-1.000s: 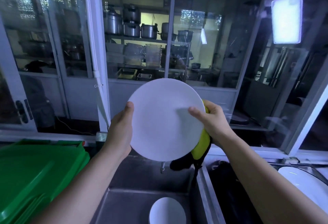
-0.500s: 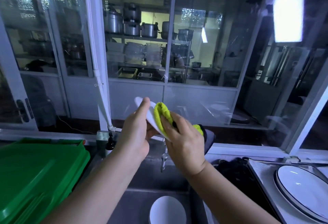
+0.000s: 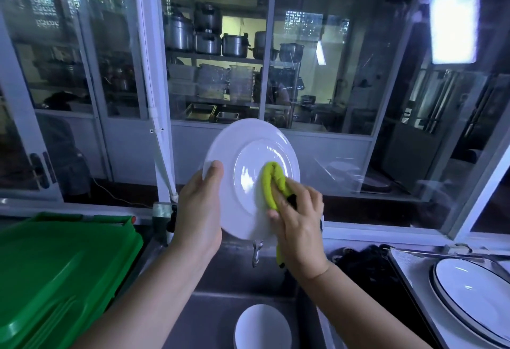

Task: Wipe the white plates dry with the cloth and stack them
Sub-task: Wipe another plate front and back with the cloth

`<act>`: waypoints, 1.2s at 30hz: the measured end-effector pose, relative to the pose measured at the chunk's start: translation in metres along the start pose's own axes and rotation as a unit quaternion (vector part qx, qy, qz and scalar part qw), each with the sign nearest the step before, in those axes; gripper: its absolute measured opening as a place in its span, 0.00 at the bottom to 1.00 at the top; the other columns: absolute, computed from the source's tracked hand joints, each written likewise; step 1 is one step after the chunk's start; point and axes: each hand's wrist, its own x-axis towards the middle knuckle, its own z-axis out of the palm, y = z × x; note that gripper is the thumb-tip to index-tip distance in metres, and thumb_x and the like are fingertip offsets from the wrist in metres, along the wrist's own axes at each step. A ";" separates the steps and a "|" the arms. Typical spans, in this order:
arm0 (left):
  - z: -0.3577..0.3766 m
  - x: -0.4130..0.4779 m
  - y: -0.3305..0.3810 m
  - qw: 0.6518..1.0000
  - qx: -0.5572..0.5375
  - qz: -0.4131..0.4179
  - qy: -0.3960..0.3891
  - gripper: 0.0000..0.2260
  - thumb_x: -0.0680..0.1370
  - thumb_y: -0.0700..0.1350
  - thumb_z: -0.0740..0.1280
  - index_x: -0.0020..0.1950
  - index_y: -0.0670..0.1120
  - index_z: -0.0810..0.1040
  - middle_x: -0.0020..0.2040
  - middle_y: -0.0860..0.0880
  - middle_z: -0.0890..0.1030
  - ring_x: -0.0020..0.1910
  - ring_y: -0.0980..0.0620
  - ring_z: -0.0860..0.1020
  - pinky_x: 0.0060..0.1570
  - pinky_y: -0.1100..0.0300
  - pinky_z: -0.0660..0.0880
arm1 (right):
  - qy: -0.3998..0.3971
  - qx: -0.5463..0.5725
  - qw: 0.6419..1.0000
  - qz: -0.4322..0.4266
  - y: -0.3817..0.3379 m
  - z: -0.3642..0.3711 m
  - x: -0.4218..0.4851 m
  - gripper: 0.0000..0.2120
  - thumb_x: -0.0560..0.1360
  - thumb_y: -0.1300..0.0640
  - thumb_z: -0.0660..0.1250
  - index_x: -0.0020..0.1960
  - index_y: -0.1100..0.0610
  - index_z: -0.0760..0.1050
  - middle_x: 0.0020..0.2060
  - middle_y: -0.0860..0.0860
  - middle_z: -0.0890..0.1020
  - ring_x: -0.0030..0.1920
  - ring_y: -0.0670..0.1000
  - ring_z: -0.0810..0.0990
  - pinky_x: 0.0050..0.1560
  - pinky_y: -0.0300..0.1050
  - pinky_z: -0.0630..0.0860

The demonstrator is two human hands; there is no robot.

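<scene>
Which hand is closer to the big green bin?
Left. The left hand grips the white plate's left rim, on the side of the green bin. The right hand presses the yellow cloth on the plate, farther right.

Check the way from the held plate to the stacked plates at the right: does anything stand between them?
Nothing visible blocks it. The white plate, held by the left hand and wiped with the yellow cloth in the right hand, has open air rightwards to the stacked plates.
</scene>
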 end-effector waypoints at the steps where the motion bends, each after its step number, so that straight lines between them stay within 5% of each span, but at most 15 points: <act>1: -0.001 0.000 -0.001 1.000 0.017 0.015 -0.001 0.09 0.79 0.51 0.66 0.43 0.53 0.84 0.45 0.56 0.85 0.47 0.58 0.82 0.47 0.61 0.76 | -0.007 0.000 1.000 0.023 0.002 -0.003 0.006 0.19 0.79 0.51 0.57 0.62 0.60 0.78 0.60 0.59 0.75 0.56 0.54 0.65 0.57 0.56 0.69; 5: 0.004 -0.002 -0.002 0.997 0.053 0.037 -0.031 0.09 0.74 0.56 0.65 0.42 0.55 0.83 0.43 0.56 0.85 0.43 0.58 0.82 0.45 0.58 0.75 | -0.039 -0.023 0.999 0.024 -0.002 -0.007 0.034 0.21 0.78 0.51 0.58 0.63 0.62 0.77 0.63 0.61 0.73 0.58 0.56 0.64 0.60 0.54 0.64; 9: 0.009 0.002 -0.001 0.998 0.043 0.031 -0.018 0.10 0.72 0.56 0.67 0.42 0.51 0.82 0.41 0.49 0.84 0.44 0.48 0.80 0.54 0.42 0.76 | -0.059 -0.002 0.996 -0.061 -0.022 -0.002 0.037 0.20 0.78 0.51 0.60 0.67 0.57 0.74 0.68 0.56 0.70 0.63 0.58 0.66 0.61 0.55 0.68; 13: 0.001 0.012 0.000 0.999 0.030 0.015 -0.001 0.09 0.71 0.55 0.68 0.35 0.52 0.80 0.36 0.49 0.80 0.38 0.50 0.79 0.44 0.52 0.76 | -0.091 0.084 0.989 -0.079 -0.017 0.004 0.009 0.16 0.81 0.54 0.60 0.69 0.53 0.72 0.65 0.49 0.71 0.63 0.52 0.69 0.58 0.56 0.71; 18: -0.010 0.019 -0.002 0.998 0.059 0.024 0.003 0.11 0.77 0.53 0.68 0.35 0.59 0.82 0.33 0.61 0.81 0.31 0.65 0.77 0.36 0.61 0.73 | -0.116 0.030 0.988 -0.094 0.019 -0.004 -0.015 0.24 0.78 0.54 0.64 0.67 0.32 0.65 0.60 0.40 0.69 0.62 0.42 0.66 0.66 0.49 0.66; 23: -0.006 0.015 -0.010 0.995 0.083 0.035 -0.029 0.12 0.78 0.50 0.67 0.36 0.58 0.83 0.34 0.61 0.82 0.32 0.66 0.78 0.31 0.70 0.73 | -0.063 -0.018 0.995 -0.081 0.025 -0.016 0.024 0.14 0.76 0.67 0.64 0.59 0.60 0.80 0.62 0.53 0.73 0.54 0.57 0.69 0.52 0.59 0.74; 27: 0.001 0.009 -0.016 0.995 0.091 0.038 -0.017 0.14 0.78 0.50 0.67 0.32 0.59 0.81 0.31 0.61 0.81 0.30 0.65 0.77 0.35 0.69 0.74 | -0.031 -0.037 0.994 -0.097 0.006 -0.013 0.039 0.15 0.74 0.64 0.66 0.60 0.58 0.80 0.59 0.58 0.78 0.50 0.63 0.75 0.49 0.59 0.73; 33: -0.002 0.015 -0.003 0.997 0.068 0.032 -0.033 0.07 0.75 0.53 0.68 0.39 0.55 0.83 0.39 0.55 0.84 0.41 0.57 0.81 0.48 0.54 0.76 | -0.094 0.077 0.989 -0.089 0.006 -0.004 -0.002 0.17 0.78 0.57 0.63 0.67 0.51 0.71 0.58 0.50 0.71 0.58 0.51 0.70 0.61 0.47 0.69; 36: -0.013 0.016 0.002 0.994 0.096 0.044 -0.040 0.10 0.70 0.58 0.66 0.38 0.54 0.81 0.35 0.57 0.80 0.35 0.58 0.77 0.40 0.55 0.72 | -0.079 0.054 0.994 -0.059 0.026 -0.011 -0.005 0.17 0.76 0.64 0.64 0.64 0.57 0.76 0.58 0.51 0.72 0.56 0.51 0.68 0.59 0.46 0.70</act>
